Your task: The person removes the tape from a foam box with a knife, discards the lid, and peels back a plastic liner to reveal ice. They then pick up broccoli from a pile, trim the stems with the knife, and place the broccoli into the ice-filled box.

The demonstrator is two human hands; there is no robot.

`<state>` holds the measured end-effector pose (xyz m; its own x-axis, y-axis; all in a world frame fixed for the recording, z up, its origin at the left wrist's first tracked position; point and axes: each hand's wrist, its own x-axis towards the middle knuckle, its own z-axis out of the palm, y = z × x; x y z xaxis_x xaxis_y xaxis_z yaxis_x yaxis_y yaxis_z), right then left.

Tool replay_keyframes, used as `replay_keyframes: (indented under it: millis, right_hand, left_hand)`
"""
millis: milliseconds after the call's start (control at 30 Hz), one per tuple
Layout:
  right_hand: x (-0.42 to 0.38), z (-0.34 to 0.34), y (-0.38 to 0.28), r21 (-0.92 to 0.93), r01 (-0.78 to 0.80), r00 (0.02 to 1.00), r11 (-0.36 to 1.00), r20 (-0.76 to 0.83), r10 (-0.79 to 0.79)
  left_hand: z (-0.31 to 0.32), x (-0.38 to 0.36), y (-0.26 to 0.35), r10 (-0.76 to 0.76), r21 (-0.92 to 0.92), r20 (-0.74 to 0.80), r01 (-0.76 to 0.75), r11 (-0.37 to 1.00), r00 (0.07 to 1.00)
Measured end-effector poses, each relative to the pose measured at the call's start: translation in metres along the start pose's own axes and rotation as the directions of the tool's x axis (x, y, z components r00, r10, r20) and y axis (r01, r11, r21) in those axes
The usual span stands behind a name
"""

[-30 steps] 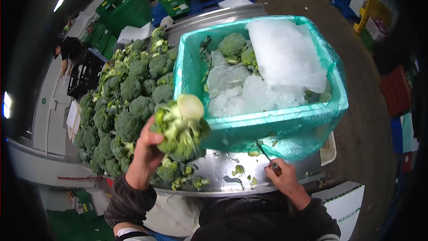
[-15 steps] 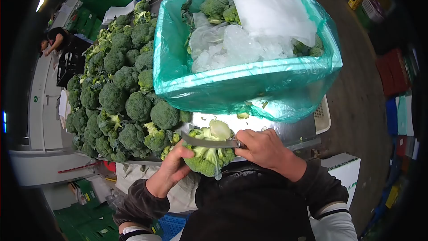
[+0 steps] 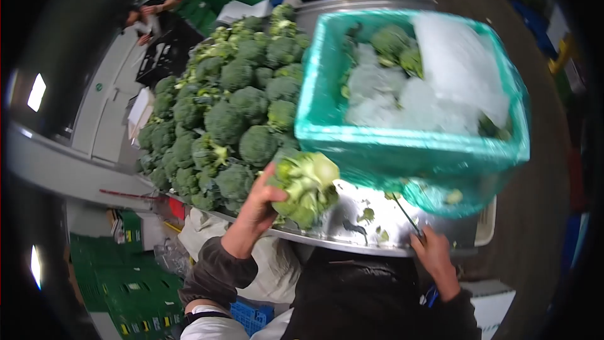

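Observation:
A broccoli head (image 3: 305, 195) with its pale cut stem facing up and right is gripped by my left hand (image 3: 257, 208), just above the metal table's front edge. My right hand (image 3: 434, 257) is closed round the handle of a knife (image 3: 406, 213), whose thin blade points up and left over the table. Behind the left hand lies a large pile of broccoli (image 3: 233, 107). At the back right stands a box lined with green plastic (image 3: 402, 145), with ice (image 3: 462, 63) and several broccoli heads inside.
Leaf scraps (image 3: 367, 215) lie on the metal table (image 3: 343, 201). A black crate (image 3: 165, 56) and a person (image 3: 148, 25) are beyond the pile at the far left. Green crates (image 3: 141, 296) stand on the floor at lower left, a blue crate (image 3: 251, 316) below the table.
The knife has left the broccoli, moving right and down with my right hand. My left hand still holds the broccoli, now tilted with the stem to the right. The camera view has shifted.

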<state>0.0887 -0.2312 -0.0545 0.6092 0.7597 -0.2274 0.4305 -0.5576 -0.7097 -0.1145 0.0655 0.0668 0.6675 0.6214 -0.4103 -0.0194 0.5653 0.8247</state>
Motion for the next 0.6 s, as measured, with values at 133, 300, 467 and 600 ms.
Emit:
replay_keyframes:
  millis: [133, 300, 467, 600]
  right_hand:
    - [-0.014, 0.007, 0.015, 0.078, -0.034, 0.999, 0.996, -0.002, 0.034]
    - [-0.006, 0.023, -0.003, 0.036, -0.041, 0.997, 0.998, 0.059, 0.039]
    - [0.02, 0.039, -0.025, -0.013, 0.036, 0.987, 0.999, 0.16, -0.033]
    - [0.039, 0.044, -0.043, -0.009, -0.009, 0.992, 1.0, 0.126, 0.01]
  left_hand:
    - [-0.05, 0.009, 0.078, 0.547, 0.4, -0.205, -0.44, 0.804, 0.812]
    - [-0.148, 0.057, 0.192, 0.921, 0.949, -0.261, -0.098, 0.3, 0.29]
    - [-0.187, 0.101, 0.245, 0.989, 0.981, 0.037, 0.185, -0.063, 0.14]
    - [-0.232, 0.159, 0.268, 0.895, 0.857, 0.255, 0.343, -0.384, 0.365]
